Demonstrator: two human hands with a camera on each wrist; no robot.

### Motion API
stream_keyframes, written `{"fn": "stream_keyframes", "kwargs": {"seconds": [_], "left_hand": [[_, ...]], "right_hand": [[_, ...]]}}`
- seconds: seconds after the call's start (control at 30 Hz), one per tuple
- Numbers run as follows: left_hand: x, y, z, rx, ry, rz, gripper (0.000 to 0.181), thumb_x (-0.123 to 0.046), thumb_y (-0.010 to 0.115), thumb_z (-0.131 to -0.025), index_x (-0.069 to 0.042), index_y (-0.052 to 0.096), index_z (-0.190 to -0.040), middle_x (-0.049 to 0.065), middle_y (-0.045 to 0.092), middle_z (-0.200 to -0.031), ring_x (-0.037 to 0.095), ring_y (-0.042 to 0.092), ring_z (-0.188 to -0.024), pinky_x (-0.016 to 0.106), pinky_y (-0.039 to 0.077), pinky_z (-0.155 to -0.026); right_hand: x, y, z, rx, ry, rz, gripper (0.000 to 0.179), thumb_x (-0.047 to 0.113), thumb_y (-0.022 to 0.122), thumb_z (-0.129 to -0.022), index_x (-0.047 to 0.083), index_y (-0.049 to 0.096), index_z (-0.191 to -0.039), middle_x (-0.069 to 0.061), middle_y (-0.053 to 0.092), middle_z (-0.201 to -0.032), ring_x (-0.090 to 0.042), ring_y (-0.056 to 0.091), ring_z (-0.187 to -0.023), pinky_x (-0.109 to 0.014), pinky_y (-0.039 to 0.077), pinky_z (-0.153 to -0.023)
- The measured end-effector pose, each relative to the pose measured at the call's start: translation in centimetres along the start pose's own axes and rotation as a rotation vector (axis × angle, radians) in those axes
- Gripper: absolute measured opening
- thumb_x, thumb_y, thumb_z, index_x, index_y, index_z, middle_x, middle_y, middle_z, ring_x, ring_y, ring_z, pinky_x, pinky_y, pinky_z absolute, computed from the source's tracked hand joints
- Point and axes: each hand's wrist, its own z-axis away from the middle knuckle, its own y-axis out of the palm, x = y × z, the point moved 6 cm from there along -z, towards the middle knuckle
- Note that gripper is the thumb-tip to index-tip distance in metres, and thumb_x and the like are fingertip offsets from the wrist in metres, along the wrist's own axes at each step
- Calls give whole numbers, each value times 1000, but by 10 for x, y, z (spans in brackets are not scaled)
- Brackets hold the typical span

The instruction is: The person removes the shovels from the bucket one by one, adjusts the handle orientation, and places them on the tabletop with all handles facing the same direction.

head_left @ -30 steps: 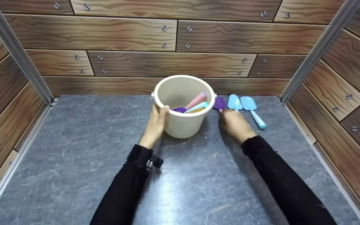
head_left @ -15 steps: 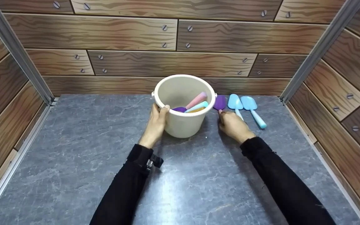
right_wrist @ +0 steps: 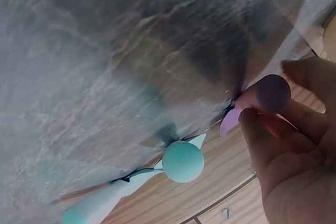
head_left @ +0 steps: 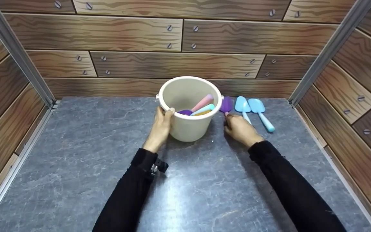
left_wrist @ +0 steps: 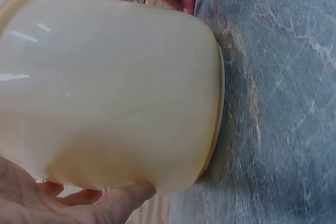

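A cream bucket (head_left: 188, 130) stands upright on the grey marbled surface, with several handles and a purple blade showing inside it. My left hand (head_left: 161, 127) holds its left side, the thumb over the rim; in the left wrist view the fingers (left_wrist: 126, 198) lie along its wall. To the right of the bucket, my right hand (head_left: 242, 129) holds the pink handle (right_wrist: 265, 95) of a toy shovel with a purple blade (head_left: 226, 105), which lies on the surface. Two light-blue toy shovels lie beside it, the nearer one (head_left: 242, 105) partly behind my right hand, the other (head_left: 261, 114) farther right.
A wood-patterned back wall (head_left: 185, 64) rises close behind the bucket and shovels. Similar side walls with grey metal corner posts (head_left: 330, 48) enclose the surface left and right.
My right hand has drawn very slightly lower along the pink handle, showing more of the middle blue shovel's handle. The left hand and bucket stay in place.
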Motion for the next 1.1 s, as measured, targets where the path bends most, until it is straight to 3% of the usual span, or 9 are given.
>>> {"fn": "stream_keyframes", "kwargs": {"seconds": [0.17,0.33,0.4,0.5,0.83,1.1], "left_hand": [[-2,0,1,4,20,-1,86,-48,48,-118,2,22,-184,31,27,-191,46,24,-182,61,18,-152],[-4,0,1,3,37,-8,86,-48,49,-116,2,25,-182,32,31,-189,46,28,-181,62,21,-152],[-4,-1,1,3,35,-8,86,-49,49,-116,2,26,-182,32,31,-188,46,28,-181,61,21,-152],[-3,-1,1,4,27,-6,86,-50,49,-117,0,26,-182,31,30,-189,45,28,-181,61,21,-152],[-1,0,0,15,32,14,84,-50,48,-118,0,26,-182,30,29,-190,46,28,-181,64,22,-151],[-3,-1,0,9,42,23,82,-48,50,-116,2,30,-179,31,33,-187,46,32,-179,63,24,-151]], "right_hand": [[-2,-11,-6,5,75,-21,18,11,70,-110,2,66,-95,-14,65,-89,-37,68,-86,-64,63,-85],[-3,-27,-11,1,107,-17,33,23,61,-120,-7,74,-127,-31,80,-123,-52,79,-119,-70,64,-105],[-3,-33,-13,9,113,-14,41,23,63,-119,-10,71,-142,-35,78,-140,-54,76,-134,-70,62,-116],[-2,-40,-16,14,111,-6,50,21,67,-116,-10,65,-156,-36,73,-152,-54,71,-145,-68,58,-125],[4,-68,-23,21,127,32,59,25,66,-118,-10,58,-165,-34,66,-163,-50,63,-157,-64,52,-134],[12,-89,-27,16,131,46,61,29,64,-120,-6,55,-169,-33,62,-169,-52,60,-159,-67,50,-135]]}}
